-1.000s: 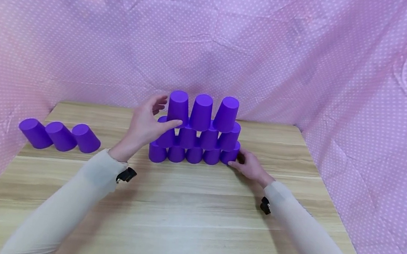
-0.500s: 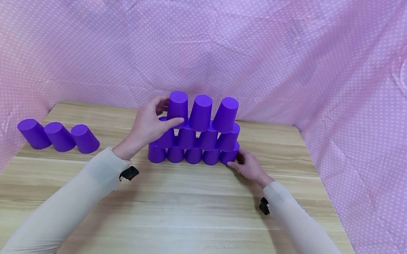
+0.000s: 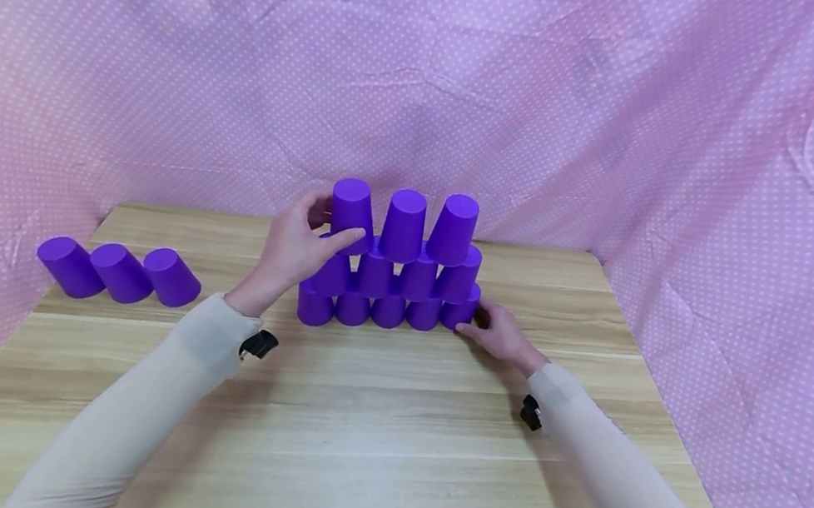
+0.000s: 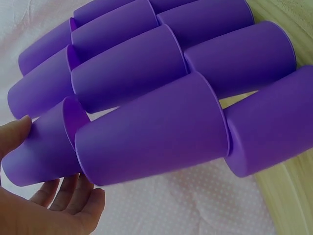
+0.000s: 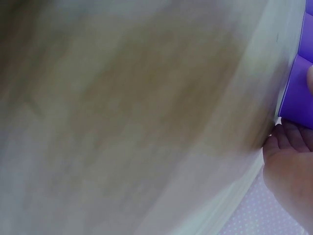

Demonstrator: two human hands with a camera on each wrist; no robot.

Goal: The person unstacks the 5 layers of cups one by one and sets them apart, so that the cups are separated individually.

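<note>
Purple cups stand upside down in three stacked rows on the wooden table. My left hand holds the top row's left cup between thumb and fingers. That cup leans slightly, and its lower edge sits close over the second row; whether it touches cannot be told. In the left wrist view, my thumb lies on one side of this cup and my fingertips on the other. At the bottom row's right end, my right hand grips the last cup from its outer side. The right wrist view shows only part of that cup.
Off to the left, three more upside-down purple cups stand in a row on the wooden table. Pink dotted cloth hangs behind the table and along both sides. The middle and right top cups stand beside the held one.
My left fingers have come in against the top left cup. It has shifted slightly left and tilted, widening the gap to its neighbour. My right hand stays in place.
</note>
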